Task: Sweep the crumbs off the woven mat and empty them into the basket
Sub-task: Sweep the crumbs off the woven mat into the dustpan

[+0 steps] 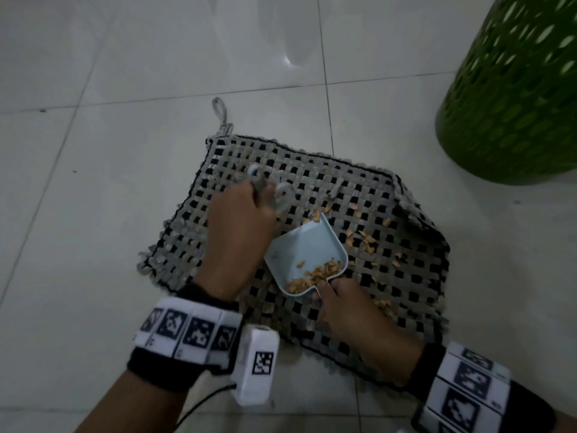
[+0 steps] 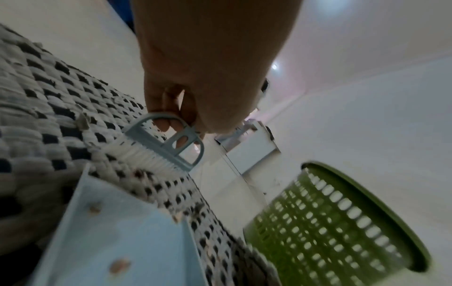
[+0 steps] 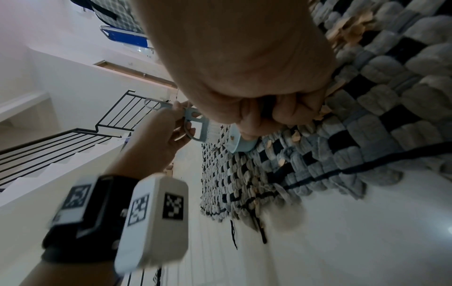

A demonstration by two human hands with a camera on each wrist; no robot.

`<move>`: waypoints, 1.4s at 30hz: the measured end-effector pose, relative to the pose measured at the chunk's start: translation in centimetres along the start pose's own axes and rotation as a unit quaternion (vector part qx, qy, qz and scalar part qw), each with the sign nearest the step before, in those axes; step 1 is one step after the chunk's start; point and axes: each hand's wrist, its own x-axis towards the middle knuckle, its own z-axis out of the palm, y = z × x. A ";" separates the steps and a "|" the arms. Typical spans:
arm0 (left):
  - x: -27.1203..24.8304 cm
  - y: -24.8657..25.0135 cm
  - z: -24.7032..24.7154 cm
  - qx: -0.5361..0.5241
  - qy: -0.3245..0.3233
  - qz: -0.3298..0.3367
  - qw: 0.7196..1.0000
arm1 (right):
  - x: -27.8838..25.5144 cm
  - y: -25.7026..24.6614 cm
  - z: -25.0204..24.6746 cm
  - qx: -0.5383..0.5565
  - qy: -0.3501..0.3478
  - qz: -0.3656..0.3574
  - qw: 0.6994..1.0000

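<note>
A grey-and-black checked woven mat (image 1: 312,245) is laid on pale floor tiles (image 1: 93,182), its right edge rucked up. A small grey-blue hand brush with white bristles (image 2: 161,149) is gripped by the left hand (image 1: 237,242), the bristles set on the weave beyond the front lip of a pale blue plastic dustpan (image 1: 307,251). The pan's handle is clasped by the right hand (image 1: 359,326). Tan crumbs (image 1: 315,275) are heaped at the pan's back wall; others are scattered towards the mat's right edge. A green perforated plastic basket (image 1: 512,98) is stood on bare tile well apart from that edge.
</note>
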 end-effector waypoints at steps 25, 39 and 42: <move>4.7 -2.7 -1.4 0.050 0.085 -0.041 0.994 | 0.3 0.5 0.4 -0.024 0.021 -0.016 0.999; 2.4 -2.0 -0.4 0.039 0.072 -0.033 0.996 | 0.3 0.5 0.1 -0.033 0.021 -0.020 0.999; 2.4 -1.9 0.2 0.053 0.046 -0.050 0.996 | 0.4 0.5 0.1 -0.026 0.015 -0.013 0.999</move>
